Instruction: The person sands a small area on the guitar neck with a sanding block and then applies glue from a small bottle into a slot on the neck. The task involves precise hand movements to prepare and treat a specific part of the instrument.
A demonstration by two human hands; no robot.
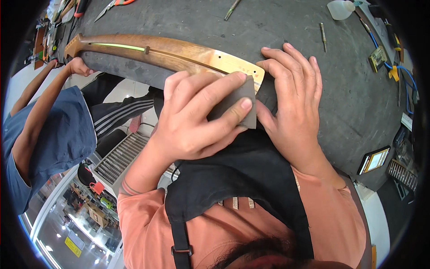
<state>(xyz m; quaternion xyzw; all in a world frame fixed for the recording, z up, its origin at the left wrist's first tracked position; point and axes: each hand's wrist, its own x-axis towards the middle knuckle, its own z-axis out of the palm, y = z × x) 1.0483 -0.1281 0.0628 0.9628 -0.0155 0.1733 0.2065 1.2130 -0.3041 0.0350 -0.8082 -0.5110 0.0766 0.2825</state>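
A wooden guitar neck [179, 50] lies across the dark bench, its headstock at the far left and its pale heel end, with small dark holes, towards the middle. A light green strip [117, 45] runs in the groove along it. My left hand [197, 112] grips a dark grey sheet of sandpaper [251, 88] between fingers and thumb, against the near edge of the heel. Part of the sheet is hidden under the fingers. My right hand [293, 89] is open, fingers stretched out, with the index finger against the heel end and the thumb close to the sandpaper.
Another person's hand [79, 67] is near the headstock. Orange-handled pliers [117, 3], two thin rods [232, 10] [323, 37] and a translucent bottle [341, 10] lie at the back. A phone [374, 160] and blue cable [405, 76] are at right.
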